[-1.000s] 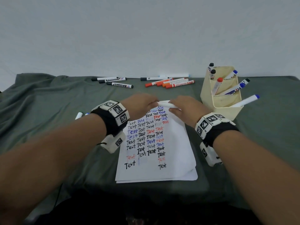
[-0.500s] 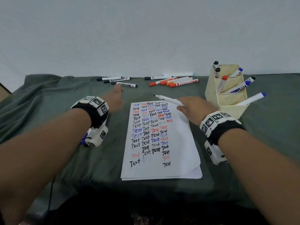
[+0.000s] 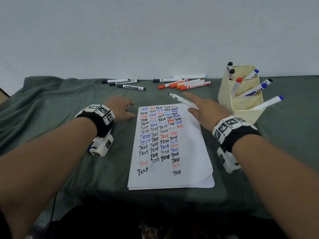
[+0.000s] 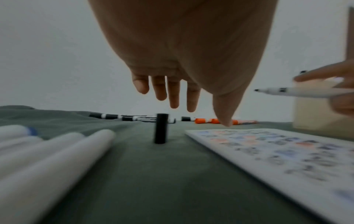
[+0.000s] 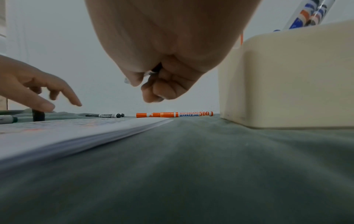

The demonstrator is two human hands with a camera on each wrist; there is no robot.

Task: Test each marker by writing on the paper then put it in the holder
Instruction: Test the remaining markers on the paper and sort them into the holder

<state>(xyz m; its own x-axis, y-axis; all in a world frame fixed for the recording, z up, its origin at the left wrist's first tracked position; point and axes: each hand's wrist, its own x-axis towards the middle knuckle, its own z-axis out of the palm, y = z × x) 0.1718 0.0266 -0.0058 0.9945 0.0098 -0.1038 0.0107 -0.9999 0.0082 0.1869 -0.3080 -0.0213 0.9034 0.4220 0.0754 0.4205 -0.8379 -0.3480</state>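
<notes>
Right hand grips an uncapped white marker, black tip aimed away over the top edge of the paper, forefinger extended. Left hand is released, fingers loosely spread just above a black cap standing upright on the green cloth (left of the sheet). Cream holder sits right of the paper, several markers inside.

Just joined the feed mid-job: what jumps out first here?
The paper at centre, crowded with "Test" in black, blue and red. Above its top edge the right hand holds an uncapped marker; its black cap stands upright under the left hand. The cream holder at right already bristles with markers.
</notes>
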